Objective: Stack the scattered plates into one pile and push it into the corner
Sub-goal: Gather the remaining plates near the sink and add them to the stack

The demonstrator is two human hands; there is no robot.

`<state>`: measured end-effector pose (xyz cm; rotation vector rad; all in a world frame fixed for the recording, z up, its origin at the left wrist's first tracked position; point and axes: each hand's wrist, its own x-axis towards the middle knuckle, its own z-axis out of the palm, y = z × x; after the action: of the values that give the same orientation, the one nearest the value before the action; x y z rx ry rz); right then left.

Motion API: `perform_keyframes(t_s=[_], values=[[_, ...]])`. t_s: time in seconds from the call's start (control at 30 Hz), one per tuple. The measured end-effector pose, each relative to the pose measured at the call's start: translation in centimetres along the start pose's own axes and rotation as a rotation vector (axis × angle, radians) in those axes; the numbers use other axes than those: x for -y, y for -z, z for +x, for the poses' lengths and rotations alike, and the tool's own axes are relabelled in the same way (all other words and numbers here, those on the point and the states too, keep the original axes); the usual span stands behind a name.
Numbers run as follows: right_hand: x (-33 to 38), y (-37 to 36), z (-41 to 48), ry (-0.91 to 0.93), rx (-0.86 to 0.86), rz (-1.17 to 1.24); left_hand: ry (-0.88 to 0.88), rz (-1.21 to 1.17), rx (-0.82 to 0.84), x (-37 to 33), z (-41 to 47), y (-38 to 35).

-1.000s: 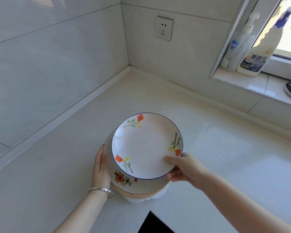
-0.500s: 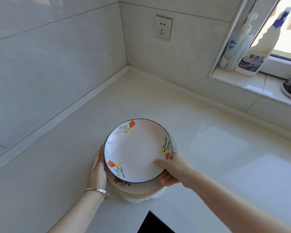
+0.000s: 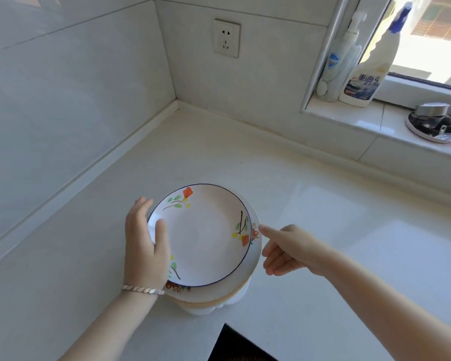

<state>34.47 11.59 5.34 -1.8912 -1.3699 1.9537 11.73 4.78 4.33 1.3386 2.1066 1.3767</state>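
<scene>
A white plate with a blue rim and orange flowers (image 3: 206,235) lies on top of a pile of plates (image 3: 219,295) on the white counter. A wider flowered plate, a tan one and a white base show under it. My left hand (image 3: 145,246) lies against the pile's left side, thumb resting on the top plate's rim, fingers straight. My right hand (image 3: 287,250) is just right of the pile, open, with one fingertip at the rim of the wider plate. The counter's corner (image 3: 179,106) is further back.
Tiled walls meet at the corner, with a wall socket (image 3: 226,38) above. A window sill at the right carries a pump bottle (image 3: 341,58), a cleaner bottle (image 3: 370,66) and a metal item on a dish (image 3: 435,123). A black hob corner (image 3: 235,345) sits near the front edge.
My right hand has let go of the top plate, which now lies flat on the pile. My left hand has slid up the pile's left side, thumb onto the rim.
</scene>
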Motion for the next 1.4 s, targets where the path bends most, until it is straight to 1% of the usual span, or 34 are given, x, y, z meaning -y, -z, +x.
perform_keyframes(t_s=[0.03, 0.07, 0.1, 0.13, 0.17, 0.23, 0.37, 0.43, 0.5, 0.57, 0.63, 0.73, 0.8, 0.87, 0.97, 1.07, 1.27, 1.33, 1.4], values=[[-0.5, 1.1, -0.1, 0.035, -0.043, 0.065, -0.179, 0.028, 0.058, -1.8, 0.2, -0.8], [-1.3, 2.1, -0.2, 0.067, -0.084, 0.133, -0.309, 0.038, 0.143, -3.4, 0.2, -2.0], [-2.2, 3.2, -0.4, 0.087, -0.123, 0.191, -0.383, 0.021, 0.264, -5.0, 0.2, -3.4], [-3.3, 4.3, -0.7, 0.091, -0.155, 0.233, -0.379, -0.024, 0.413, -6.6, 0.1, -5.0], [-4.6, 5.5, -1.0, 0.083, -0.18, 0.261, -0.33, -0.064, 0.559, -8.2, -0.2, -6.9], [-7.8, 8.1, -1.9, 0.046, -0.22, 0.324, -0.262, -0.051, 0.792, -10.9, -1.5, -11.7], [-15.9, 14.5, -4.5, -0.055, -0.36, 0.503, -0.202, 0.129, 1.103, -15.4, -5.0, -21.9], [-20.5, 18.4, -6.2, -0.099, -0.423, 0.577, -0.242, 0.272, 1.233, -17.4, -7.5, -27.1], [-25.0, 22.6, -8.0, -0.14, -0.484, 0.638, -0.328, 0.389, 1.313, -19.3, -10.3, -31.9], [-29.9, 26.9, -9.7, -0.181, -0.575, 0.692, -0.378, 0.451, 1.344, -21.4, -13.4, -36.7], [-34.6, 31.2, -11.2, -0.23, -0.66, 0.77, -0.376, 0.479, 1.36, -23.5, -16.6, -40.9], [-41.0, 37.2, -12.6, -0.289, -0.772, 0.994, -0.378, 0.511, 1.369, -26.2, -20.8, -46.2], [-44.5, 40.9, -13.4, -0.305, -0.862, 1.169, -0.384, 0.507, 1.357, -27.4, -23.1, -48.6], [-47.3, 44.3, -13.7, -0.314, -0.91, 1.318, -0.392, 0.482, 1.353, -28.1, -24.9, -50.6], [-50.3, 48.3, -13.4, -0.313, -0.971, 1.458, -0.405, 0.476, 1.345, -28.8, -26.5, -52.8], [-52.2, 50.6, -12.7, -0.304, -1.084, 1.51, -0.361, 0.471, 1.352, -29.1, -27.0, -54.2], [-54.6, 51.6, -10.8, -0.111, -1.263, 1.678, -0.257, 0.467, 1.35, -29.7, -26.1, -55.6], [-54.7, 51.5, -11.0, -0.091, -1.276, 1.698, -0.213, 0.432, 1.331, -29.6, -25.5, -55.7], [-54.8, 50.9, -11.4, -0.076, -1.235, 1.69, -0.161, 0.391, 1.307, -29.2, -24.7, -55.3]])
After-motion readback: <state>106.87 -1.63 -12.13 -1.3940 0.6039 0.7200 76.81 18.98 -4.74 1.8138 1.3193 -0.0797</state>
